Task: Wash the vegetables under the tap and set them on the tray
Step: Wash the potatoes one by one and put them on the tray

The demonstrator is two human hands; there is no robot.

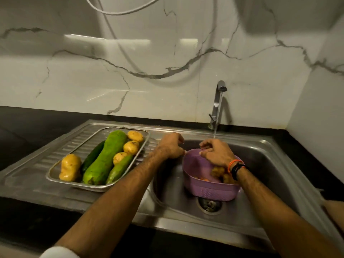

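Both hands, left [172,146] and right [216,153], met under the tap [218,101], apparently rubbing something hidden; whether they gripped it was unclear, while washed vegetables [104,157] drained on the tray [55,166].

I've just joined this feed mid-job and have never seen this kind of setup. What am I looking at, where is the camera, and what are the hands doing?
There is no robot here. A person wears one wide-angle camera on the head, looking down at their own bare arms.

In front is a steel sink with its tap running. In the sink sits a purple basket that holds a few brownish and orange vegetables; I cannot tell exactly which.

On the draining board to the left is a metal tray with a large gourd, four potatoes, a dark cucumber and a lighter green one.

The left hand and right hand are above the basket's far rim, below the stream, fingers curled. Whether they hold anything is hidden.
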